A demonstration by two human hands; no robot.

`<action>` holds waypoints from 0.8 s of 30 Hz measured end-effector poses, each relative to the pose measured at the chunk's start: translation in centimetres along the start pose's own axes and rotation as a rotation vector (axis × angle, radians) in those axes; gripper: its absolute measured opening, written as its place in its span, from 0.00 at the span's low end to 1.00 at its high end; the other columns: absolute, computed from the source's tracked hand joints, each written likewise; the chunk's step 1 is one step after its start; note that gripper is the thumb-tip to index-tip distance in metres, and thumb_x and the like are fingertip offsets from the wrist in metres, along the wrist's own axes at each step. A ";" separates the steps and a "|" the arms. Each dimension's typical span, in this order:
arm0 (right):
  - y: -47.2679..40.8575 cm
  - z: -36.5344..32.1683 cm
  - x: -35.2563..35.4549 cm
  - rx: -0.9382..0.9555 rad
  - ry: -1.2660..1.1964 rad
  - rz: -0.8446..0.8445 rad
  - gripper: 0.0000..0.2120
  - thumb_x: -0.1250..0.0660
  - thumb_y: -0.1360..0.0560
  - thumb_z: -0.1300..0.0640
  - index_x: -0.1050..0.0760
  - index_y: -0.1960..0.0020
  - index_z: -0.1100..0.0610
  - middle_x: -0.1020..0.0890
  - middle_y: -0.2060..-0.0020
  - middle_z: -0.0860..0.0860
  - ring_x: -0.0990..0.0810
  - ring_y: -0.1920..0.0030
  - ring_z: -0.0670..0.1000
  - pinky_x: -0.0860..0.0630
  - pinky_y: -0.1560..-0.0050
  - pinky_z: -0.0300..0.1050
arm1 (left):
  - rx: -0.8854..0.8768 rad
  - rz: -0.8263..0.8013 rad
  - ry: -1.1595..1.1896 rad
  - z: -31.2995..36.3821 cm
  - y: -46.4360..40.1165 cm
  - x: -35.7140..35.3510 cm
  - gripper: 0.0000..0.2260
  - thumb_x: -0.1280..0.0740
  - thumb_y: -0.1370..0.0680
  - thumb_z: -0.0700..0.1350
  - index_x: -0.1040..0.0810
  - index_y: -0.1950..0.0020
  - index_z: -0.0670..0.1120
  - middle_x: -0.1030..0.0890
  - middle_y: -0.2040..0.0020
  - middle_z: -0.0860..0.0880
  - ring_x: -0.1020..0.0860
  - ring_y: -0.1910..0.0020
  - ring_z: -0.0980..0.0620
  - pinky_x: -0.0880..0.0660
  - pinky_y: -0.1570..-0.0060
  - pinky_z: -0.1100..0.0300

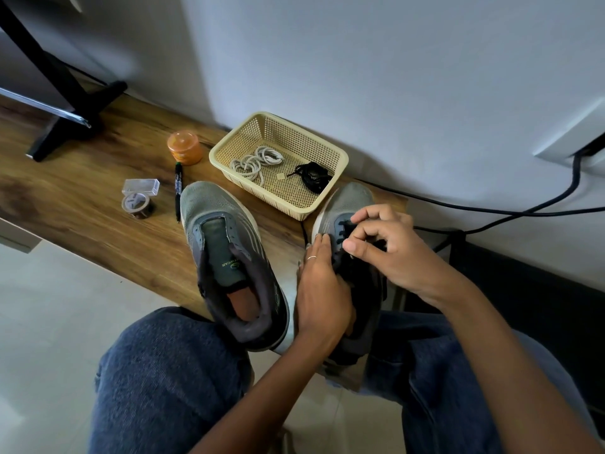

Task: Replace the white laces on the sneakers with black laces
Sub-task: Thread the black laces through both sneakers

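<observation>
Two grey mesh sneakers stand on the wooden table (98, 224). The left sneaker (226, 253) has empty eyelets. The right sneaker (347, 204) carries a black lace (342, 237) in its eyelets. The left hand (322, 283) grips this shoe at its side, and the right hand (386, 244) pinches the lace with curled fingers. Behind them, a beige perforated plastic basket (327, 149) holds coiled white laces (255, 160) and a bundled second black lace (312, 175).

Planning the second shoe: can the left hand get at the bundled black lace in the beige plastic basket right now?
Probably not yet: the left hand steadies the right-side sneaker. Once freed, the way looks clear; the bundled black lace lies uncovered in the open beige plastic basket.
</observation>
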State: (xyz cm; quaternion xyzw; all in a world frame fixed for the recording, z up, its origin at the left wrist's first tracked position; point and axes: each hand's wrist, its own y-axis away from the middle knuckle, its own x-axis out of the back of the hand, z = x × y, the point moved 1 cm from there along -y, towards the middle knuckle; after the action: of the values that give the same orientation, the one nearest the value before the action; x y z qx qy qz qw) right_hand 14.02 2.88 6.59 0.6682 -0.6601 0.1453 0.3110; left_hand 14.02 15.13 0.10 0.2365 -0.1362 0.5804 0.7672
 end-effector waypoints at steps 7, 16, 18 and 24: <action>0.1 -0.3 0.1 -0.039 0.237 0.098 0.23 0.41 0.33 0.29 0.23 0.67 0.48 0.32 0.44 0.36 0.45 0.38 0.41 0.53 0.37 0.45 | -0.007 -0.012 0.026 -0.2 -0.4 -0.2 0.28 0.45 0.24 0.30 0.36 0.26 0.47 0.32 0.27 0.47 0.36 0.26 0.48 0.35 0.30 0.46; 0.3 -0.8 0.2 0.038 0.048 0.080 0.12 0.32 0.30 0.41 0.23 0.69 0.44 0.30 0.42 0.34 0.42 0.35 0.42 0.45 0.32 0.53 | -0.021 -0.028 0.019 -0.5 -0.5 -0.1 0.30 0.45 0.28 0.30 0.35 0.27 0.46 0.31 0.28 0.45 0.35 0.27 0.46 0.33 0.32 0.44; 0.3 -0.8 0.3 0.036 0.213 0.160 0.12 0.33 0.29 0.39 0.25 0.69 0.42 0.31 0.42 0.36 0.43 0.35 0.44 0.47 0.35 0.49 | -0.011 -0.016 -0.003 -0.7 -0.7 -0.3 0.30 0.45 0.29 0.29 0.35 0.27 0.45 0.31 0.28 0.45 0.34 0.28 0.47 0.33 0.32 0.45; 0.1 -0.7 -1.0 0.048 0.491 0.105 0.17 0.35 0.32 0.31 0.24 0.66 0.44 0.34 0.43 0.37 0.47 0.36 0.44 0.55 0.48 0.42 | -0.022 -0.006 -0.009 -0.4 -0.2 -0.2 0.25 0.45 0.20 0.34 0.42 0.22 0.44 0.41 0.22 0.46 0.45 0.22 0.50 0.43 0.25 0.49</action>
State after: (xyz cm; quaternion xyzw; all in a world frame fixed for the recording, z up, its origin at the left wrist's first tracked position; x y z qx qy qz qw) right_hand 14.01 4.10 6.49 0.5850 -0.5949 0.3350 0.4379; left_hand 14.18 15.14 -0.34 0.2309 -0.1454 0.5756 0.7708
